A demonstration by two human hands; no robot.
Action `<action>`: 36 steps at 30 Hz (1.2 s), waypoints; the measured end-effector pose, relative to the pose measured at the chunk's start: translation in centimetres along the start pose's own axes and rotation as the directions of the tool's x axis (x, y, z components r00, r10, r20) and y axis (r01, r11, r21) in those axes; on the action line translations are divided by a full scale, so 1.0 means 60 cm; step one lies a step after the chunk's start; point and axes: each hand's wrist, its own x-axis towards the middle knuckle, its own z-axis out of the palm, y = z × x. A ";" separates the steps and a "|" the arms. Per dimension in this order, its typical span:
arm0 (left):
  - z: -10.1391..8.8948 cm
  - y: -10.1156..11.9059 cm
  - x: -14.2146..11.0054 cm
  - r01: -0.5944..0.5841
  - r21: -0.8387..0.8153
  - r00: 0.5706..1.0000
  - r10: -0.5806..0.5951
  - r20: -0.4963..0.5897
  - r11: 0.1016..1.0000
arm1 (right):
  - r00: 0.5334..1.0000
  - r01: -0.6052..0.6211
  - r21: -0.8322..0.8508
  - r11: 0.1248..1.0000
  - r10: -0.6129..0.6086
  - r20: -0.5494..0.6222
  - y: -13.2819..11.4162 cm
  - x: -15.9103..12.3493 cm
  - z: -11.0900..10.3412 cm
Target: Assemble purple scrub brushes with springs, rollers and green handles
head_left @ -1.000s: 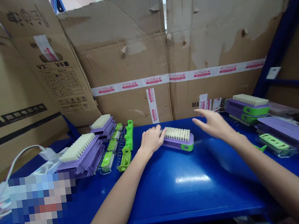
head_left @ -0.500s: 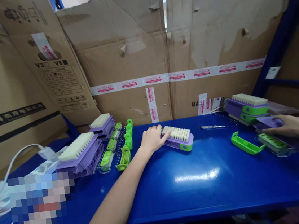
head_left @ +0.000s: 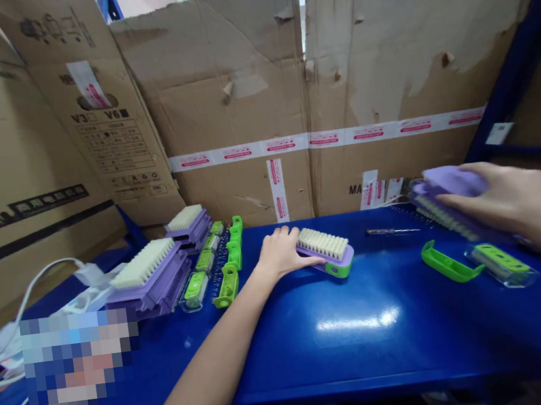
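My left hand (head_left: 281,254) is closed around the left end of a brush (head_left: 325,243), which lies on the blue table with its cream bristles up. The brush has a purple body and a green end piece. At the right, my right hand (head_left: 511,196), blurred by motion, grips a purple plastic part (head_left: 452,180) at the stack of purple brushes (head_left: 428,204), hiding much of it. Below that hand are a curved green end cover (head_left: 448,264) and a clear case with a green insert (head_left: 502,264).
A screwdriver (head_left: 392,231) lies between the brush and the right stack. To the left stand cream-bristled purple brush parts (head_left: 148,270), a row of clear-and-green cases (head_left: 196,287) and green covers (head_left: 226,287). White cables (head_left: 21,299) run along the left; cardboard (head_left: 233,102) walls the back.
My right hand has moved up and back with the purple part, from over the clear case to the brush stack. My left hand stays on the brush, its thumb shifted downward.
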 end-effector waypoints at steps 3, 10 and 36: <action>0.000 -0.002 0.000 -0.009 0.005 1.000 0.009 0.011 1.000 | 0.979 0.123 0.095 0.988 -0.137 0.148 -0.129 -0.001 0.003; 0.009 -0.007 -0.001 -0.077 0.046 0.997 0.077 -0.002 0.996 | 0.882 0.225 0.305 0.925 -0.327 0.340 -0.280 0.043 0.136; -0.001 -0.008 0.001 0.008 0.014 0.994 -0.007 -0.106 1.000 | 0.740 0.524 0.533 0.665 -0.665 0.103 -0.155 -0.208 0.080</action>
